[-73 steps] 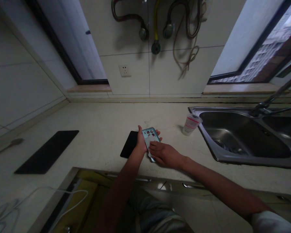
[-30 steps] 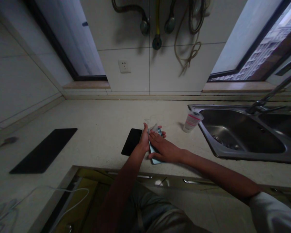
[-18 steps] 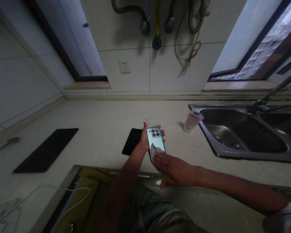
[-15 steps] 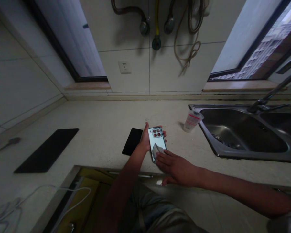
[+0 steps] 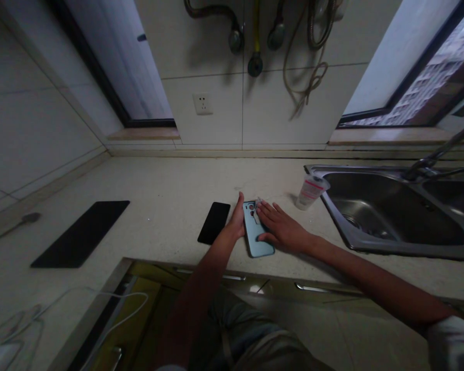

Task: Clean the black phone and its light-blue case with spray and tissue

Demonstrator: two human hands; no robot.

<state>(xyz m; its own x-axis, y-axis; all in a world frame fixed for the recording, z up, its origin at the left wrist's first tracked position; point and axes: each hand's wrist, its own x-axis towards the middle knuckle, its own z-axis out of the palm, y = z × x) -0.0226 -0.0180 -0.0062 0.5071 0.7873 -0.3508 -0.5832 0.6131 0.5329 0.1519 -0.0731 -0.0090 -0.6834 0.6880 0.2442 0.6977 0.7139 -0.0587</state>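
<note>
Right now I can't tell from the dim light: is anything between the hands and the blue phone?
Nothing visible. The left hand touches the blue phone at its left edge, and the right hand lies on its right side.

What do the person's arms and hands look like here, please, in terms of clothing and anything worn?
Both hands are bare: no gloves, and no rings or watch that the dim picture shows. The left hand leads into a forearm bare up to the frame's lower edge. The right hand leads into a bare forearm that ends in a pale, light-coloured short sleeve at the lower right corner.
</note>
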